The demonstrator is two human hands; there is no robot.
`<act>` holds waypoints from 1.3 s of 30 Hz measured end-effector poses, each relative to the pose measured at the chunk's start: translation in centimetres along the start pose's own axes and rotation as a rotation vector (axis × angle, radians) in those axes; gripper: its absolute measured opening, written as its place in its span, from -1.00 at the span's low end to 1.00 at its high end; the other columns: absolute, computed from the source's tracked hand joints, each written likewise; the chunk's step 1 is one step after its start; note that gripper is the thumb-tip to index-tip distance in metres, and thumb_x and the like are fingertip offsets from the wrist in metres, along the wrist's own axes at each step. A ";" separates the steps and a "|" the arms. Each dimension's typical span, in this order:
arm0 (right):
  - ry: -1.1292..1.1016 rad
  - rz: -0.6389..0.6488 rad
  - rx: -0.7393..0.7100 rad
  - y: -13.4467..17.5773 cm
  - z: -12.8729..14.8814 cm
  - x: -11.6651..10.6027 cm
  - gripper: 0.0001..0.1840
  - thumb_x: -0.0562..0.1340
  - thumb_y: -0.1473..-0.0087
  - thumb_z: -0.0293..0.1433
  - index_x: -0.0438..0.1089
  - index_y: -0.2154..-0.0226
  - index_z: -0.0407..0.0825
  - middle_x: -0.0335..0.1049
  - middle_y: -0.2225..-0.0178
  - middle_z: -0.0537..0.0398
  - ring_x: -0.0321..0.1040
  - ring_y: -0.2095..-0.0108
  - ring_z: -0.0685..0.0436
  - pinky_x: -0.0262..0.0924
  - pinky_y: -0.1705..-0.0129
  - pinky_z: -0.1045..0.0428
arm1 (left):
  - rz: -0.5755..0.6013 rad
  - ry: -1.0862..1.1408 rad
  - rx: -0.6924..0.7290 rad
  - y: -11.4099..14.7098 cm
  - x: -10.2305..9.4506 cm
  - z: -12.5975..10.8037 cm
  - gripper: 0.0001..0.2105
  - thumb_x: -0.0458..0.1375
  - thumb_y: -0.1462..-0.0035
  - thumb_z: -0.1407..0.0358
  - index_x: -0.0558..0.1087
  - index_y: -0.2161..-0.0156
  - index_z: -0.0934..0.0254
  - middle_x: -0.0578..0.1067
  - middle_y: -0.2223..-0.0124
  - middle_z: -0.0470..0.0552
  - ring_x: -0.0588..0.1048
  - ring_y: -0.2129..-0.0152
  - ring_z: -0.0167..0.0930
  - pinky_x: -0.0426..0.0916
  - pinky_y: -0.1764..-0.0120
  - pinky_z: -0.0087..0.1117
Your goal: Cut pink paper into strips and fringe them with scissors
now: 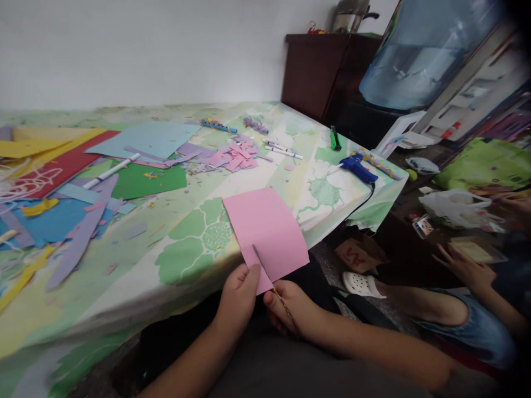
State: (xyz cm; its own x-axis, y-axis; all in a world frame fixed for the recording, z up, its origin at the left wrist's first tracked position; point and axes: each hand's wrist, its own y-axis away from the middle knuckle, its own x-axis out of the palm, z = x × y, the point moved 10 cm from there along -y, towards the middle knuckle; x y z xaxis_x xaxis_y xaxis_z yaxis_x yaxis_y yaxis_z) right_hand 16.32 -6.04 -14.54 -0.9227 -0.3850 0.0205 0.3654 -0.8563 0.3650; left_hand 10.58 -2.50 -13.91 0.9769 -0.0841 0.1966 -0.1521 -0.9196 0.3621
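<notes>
A sheet of pink paper (271, 221) extends over the table's near edge toward me. My left hand (240, 290) pinches its near left corner, thumb on top. My right hand (292, 307) is closed around the handles of a pair of scissors (262, 262). One slim dark blade lies across the upper face of the paper, running up and left from my right hand; the other blade is hidden beneath. The paper's right side curves slightly downward.
Coloured sheets, pink scraps (238, 156) and white markers (284, 150) cover the flowered tablecloth (182, 232). A blue glue gun (359, 167) and green cutter (335, 138) lie at the right. Another person's hand (467, 268) and leg are on the right, near a cardboard box (360, 254).
</notes>
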 end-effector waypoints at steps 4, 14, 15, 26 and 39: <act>0.014 0.031 0.032 -0.4 -0.8 0.0 -0.51 0.05 0.26 0.03 0.12 0.56 -0.11 0.05 0.76 0.29 0.00 0.79 0.16 -0.09 0.81 0.22 | -0.010 0.041 -0.021 0.0 0.2 -0.1 -0.79 0.01 0.12 0.18 0.28 0.55 0.32 0.30 0.68 -0.15 0.26 0.77 -0.53 0.15 0.68 -0.51; 0.127 -0.130 -0.095 -0.3 5.7 -2.5 -0.36 -0.11 0.30 0.14 0.16 0.61 -0.13 0.08 0.74 0.22 0.02 0.77 0.15 -0.04 0.78 0.20 | -0.035 0.165 0.091 0.1 0.6 -4.3 -0.82 0.03 0.13 0.23 0.25 0.60 0.29 0.20 0.72 -0.19 0.17 0.78 -0.58 0.05 0.70 -0.55; 0.159 -0.155 -0.123 -0.5 6.9 -3.1 -0.36 -0.12 0.30 0.15 0.16 0.63 -0.13 0.09 0.73 0.20 0.03 0.77 0.15 -0.02 0.77 0.19 | -0.065 0.165 0.110 0.2 0.2 -5.2 -0.83 0.04 0.15 0.23 0.25 0.61 0.29 0.21 0.72 -0.19 0.16 0.78 -0.59 0.05 0.70 -0.56; 0.864 -0.487 -0.351 -7.6 20.2 -12.6 -0.51 -0.08 0.11 -0.02 0.20 0.57 -0.11 0.23 0.59 0.07 0.19 0.54 -0.01 -0.01 0.53 0.10 | -0.234 -0.238 0.422 -1.7 -6.7 -18.4 -0.83 0.08 0.20 0.26 0.27 0.62 0.34 0.26 0.69 -0.17 0.24 0.73 -0.59 0.16 0.62 -0.56; 1.071 -0.283 -0.552 -11.1 24.5 -1.9 -0.44 -0.12 0.17 0.07 0.20 0.60 -0.07 0.13 0.66 0.19 -0.02 0.66 0.10 -0.21 0.63 0.15 | -0.103 -0.087 0.296 -5.7 -10.0 -18.2 -0.72 0.03 0.13 0.16 0.27 0.35 0.35 0.38 0.55 -0.05 0.38 0.63 -0.49 0.31 0.51 -0.40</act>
State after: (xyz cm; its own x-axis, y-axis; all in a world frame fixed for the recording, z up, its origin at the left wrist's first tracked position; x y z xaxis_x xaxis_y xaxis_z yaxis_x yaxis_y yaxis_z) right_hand 11.00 12.58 4.18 -0.5067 -0.0277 -0.8617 0.4120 -0.8857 -0.2138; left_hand -1.11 10.57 -1.31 0.9959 -0.0055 0.0899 -0.0139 -0.9956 0.0930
